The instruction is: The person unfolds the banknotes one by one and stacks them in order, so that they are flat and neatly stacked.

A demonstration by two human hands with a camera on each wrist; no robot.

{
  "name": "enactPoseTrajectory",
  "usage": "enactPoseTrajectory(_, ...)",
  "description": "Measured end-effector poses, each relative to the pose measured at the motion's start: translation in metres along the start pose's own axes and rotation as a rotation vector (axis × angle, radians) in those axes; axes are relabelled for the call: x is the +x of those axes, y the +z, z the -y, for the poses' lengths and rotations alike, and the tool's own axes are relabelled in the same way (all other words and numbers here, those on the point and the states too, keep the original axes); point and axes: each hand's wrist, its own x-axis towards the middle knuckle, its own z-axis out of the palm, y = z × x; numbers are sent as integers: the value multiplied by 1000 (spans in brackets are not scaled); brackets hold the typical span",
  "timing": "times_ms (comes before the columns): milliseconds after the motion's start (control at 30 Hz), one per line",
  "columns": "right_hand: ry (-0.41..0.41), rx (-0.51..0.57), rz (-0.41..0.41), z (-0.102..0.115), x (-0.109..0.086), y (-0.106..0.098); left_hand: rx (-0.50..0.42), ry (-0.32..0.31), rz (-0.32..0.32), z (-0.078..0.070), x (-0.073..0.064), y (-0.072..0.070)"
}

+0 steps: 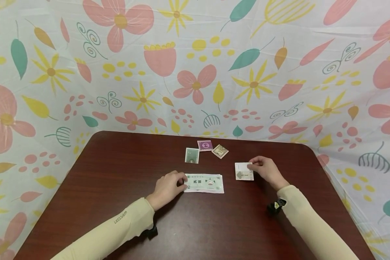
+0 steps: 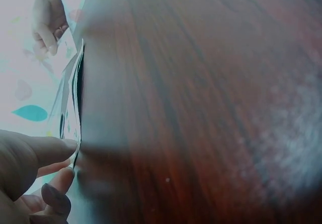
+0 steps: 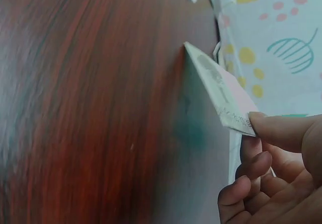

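Observation:
My left hand (image 1: 169, 186) pinches the left end of a small stack of green-and-white banknotes (image 1: 204, 183) at the middle of the table. In the left wrist view the stack (image 2: 76, 98) is seen edge-on, with thumb and fingers at its near end. To the right, my right hand (image 1: 267, 169) holds a small folded paper (image 1: 244, 171) by its right edge; it bears a brownish picture on its lower half. In the right wrist view this paper (image 3: 221, 95) is pinched between thumb and fingers, tilted above the table.
Behind the stack lie a green stamp-like paper (image 1: 192, 155), a purple one (image 1: 205, 145) and a brown one (image 1: 220, 151). The dark wooden table (image 1: 117, 162) ends at a flowered cloth (image 1: 195, 54) at the back.

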Motion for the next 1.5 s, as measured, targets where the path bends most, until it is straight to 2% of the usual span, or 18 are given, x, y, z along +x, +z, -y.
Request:
enactPoseTrajectory(133, -24, 37, 23, 7, -3, 2, 0, 1, 0, 0, -1, 1)
enactPoseTrajectory(300, -18, 71, 59, 20, -6, 6, -5, 7, -1, 0, -1, 2)
enactPoseTrajectory(500, -48, 65, 110, 39, -9, 13, -16, 19, -8, -1, 0, 0)
enactPoseTrajectory(767, -132, 60, 193, 62, -7, 32, -87, 103, -58, -12, 5, 4)
enactPoseTrajectory(967, -191, 77, 281, 78, -6, 50, -169, 148, -41, -27, 11, 9)
enactPoseTrajectory(1200, -239, 80, 356, 93, -6, 67, -278, 133, -23, -36, 17, 12)
enactPoseTrajectory(1500, -250, 102, 350, 99, -5, 73, -391, 64, -27, -37, 18, 13)
